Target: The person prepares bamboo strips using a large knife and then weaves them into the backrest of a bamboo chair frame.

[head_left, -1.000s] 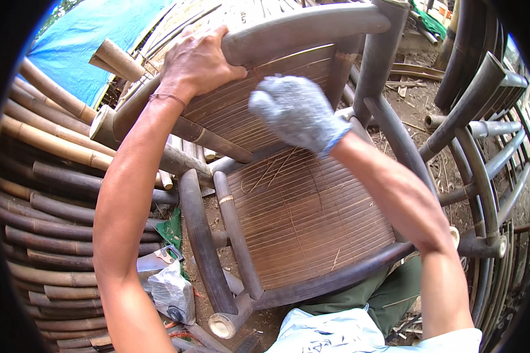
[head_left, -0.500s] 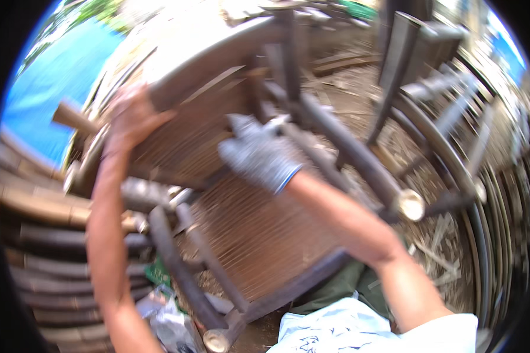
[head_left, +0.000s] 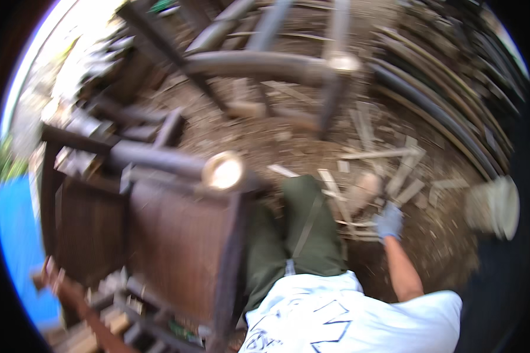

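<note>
A dark brown bamboo chair (head_left: 179, 235) with a slatted seat and back stands at my left, beside my legs. My left hand (head_left: 56, 276) is at the outer edge of its back, fingers curled there and somewhat blurred. My right hand (head_left: 388, 222), in a grey glove, reaches down to the ground at my right. Pale split bamboo strips (head_left: 403, 170) lie scattered around it. Motion smears the gloved fingers, and whether they hold a strip cannot be made out.
Another dark bamboo frame (head_left: 259, 66) stands ahead. Long bamboo poles (head_left: 441, 117) lie at the far right, near a whitish bucket-like container (head_left: 493, 206). A blue sheet (head_left: 16, 235) is at the far left, and cut bamboo pieces lie below the chair.
My view has swung to the right, so the chair now appears further left. My right hand has left the chair and gone down to the strips. My left hand stays at the chair back.
</note>
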`<state>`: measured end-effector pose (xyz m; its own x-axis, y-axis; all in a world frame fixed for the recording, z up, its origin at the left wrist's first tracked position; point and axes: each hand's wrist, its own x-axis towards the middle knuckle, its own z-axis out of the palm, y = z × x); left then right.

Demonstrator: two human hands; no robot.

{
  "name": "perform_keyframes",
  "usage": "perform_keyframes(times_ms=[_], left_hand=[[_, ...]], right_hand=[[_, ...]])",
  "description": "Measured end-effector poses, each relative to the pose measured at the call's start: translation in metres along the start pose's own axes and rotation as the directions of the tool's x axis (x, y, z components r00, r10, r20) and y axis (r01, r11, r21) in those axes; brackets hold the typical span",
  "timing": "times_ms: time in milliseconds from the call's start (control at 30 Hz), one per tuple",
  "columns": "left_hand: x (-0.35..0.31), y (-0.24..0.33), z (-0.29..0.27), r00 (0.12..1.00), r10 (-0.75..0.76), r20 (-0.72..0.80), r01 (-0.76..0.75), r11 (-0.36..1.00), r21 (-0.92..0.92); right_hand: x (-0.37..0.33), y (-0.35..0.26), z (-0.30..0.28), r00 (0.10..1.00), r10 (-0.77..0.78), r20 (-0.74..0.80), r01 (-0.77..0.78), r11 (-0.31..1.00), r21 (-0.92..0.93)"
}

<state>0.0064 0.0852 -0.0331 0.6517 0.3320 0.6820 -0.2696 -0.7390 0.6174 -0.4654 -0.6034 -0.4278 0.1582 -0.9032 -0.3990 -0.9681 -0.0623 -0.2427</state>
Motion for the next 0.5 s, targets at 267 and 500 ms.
perform_keyframes(times_ms=[267, 500], left_hand=[[0.010, -0.032, -0.052, 0.906, -0.371, -0.202, 0.308, 0.908, -0.283], [0.007, -0.007, -0.109, 0.932, 0.282, 0.226, -0.337, 0.452, 0.826]], right_hand=[[0.061, 0.121, 0.134, 0.973, 0.221, 0.068, -0.205, 0.960, -0.188], [0.014, 0.029, -0.006, 0.996, 0.067, 0.057, -0.087, 0.847, 0.525]])
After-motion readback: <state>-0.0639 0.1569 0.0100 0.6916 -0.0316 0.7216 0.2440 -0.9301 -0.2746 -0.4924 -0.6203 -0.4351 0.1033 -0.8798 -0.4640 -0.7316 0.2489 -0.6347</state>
